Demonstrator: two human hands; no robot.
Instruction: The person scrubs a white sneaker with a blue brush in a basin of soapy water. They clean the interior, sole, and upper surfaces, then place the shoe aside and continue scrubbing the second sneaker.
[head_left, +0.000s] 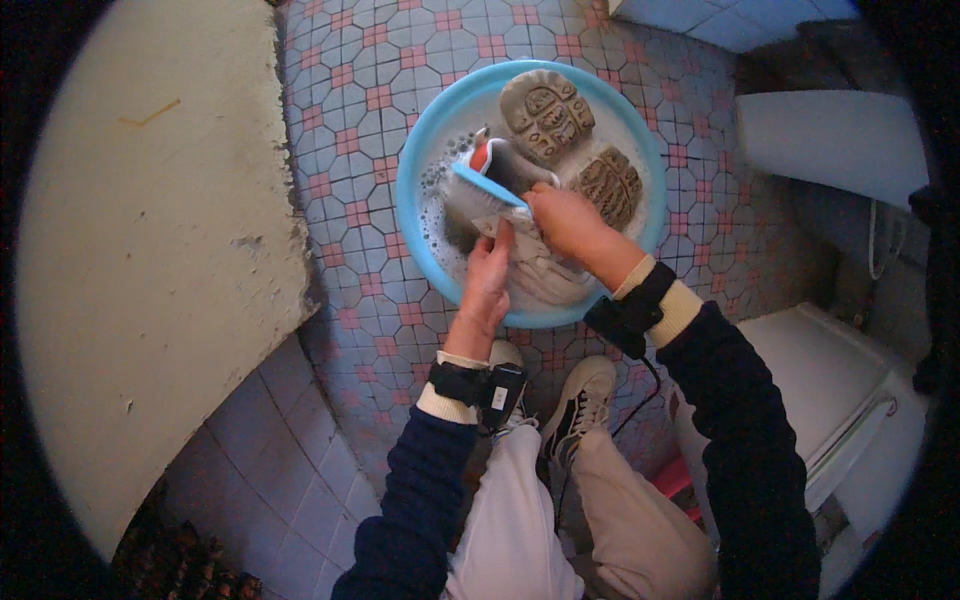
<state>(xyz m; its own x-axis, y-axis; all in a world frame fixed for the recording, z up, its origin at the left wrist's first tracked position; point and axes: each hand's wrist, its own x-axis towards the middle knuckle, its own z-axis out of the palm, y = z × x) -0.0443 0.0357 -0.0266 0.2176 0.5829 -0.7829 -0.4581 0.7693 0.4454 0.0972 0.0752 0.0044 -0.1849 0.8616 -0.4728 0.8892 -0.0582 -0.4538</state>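
Note:
A light blue basin (pixel 408 205) of sudsy water stands on the floor in front of me. Inside it, a pale laced shoe (pixel 545 275) is tilted, with its grey-lined opening facing away from me. My left hand (pixel 487 272) grips the shoe's near side, thumb pressed on the upper. My right hand (pixel 575 228) is closed round the end of a blue-backed scrubbing brush (pixel 490 184), its bristles against the shoe. Another shoe (pixel 548 112) lies sole up at the far right, its patterned tread above the suds; its heel part (pixel 610 186) shows beside my right hand.
My feet in beige-and-black sneakers (pixel 580 395) stand just behind the basin. A worn, pale ledge (pixel 190 200) runs along the left. At right are a white appliance (pixel 810 385) and a whitish basin-like fixture (pixel 830 140). Patterned tiles (pixel 350 130) cover the floor.

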